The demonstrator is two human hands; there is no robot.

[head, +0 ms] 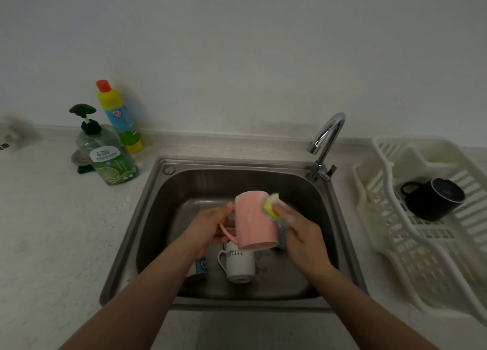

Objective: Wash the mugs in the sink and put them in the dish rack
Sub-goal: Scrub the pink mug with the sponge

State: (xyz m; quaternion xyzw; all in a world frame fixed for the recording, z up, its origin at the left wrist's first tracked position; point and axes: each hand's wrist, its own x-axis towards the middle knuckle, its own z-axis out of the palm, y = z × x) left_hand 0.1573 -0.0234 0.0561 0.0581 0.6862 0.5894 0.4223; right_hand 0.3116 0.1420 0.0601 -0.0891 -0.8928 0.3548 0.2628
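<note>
white mug: lying in the sink basin nearest the viewer, handle to the left, dark print on its side. a blue-labelled item just beside it, partly hidden under the left forearm.
left hand: fingers curled round the handle of the pink mug, held over the basin above the white mug, mouth tilted toward the viewer.
right hand: clamped on a yellow sponge, pressed against the pink mug's right side; blurred.
black mug: on its side in the white dish rack, right of the sink on the tabletop.
faucet: back right corner of the sink.
green soap pump bottle, yellow bottle with red cap: back left, by the wall.
</note>
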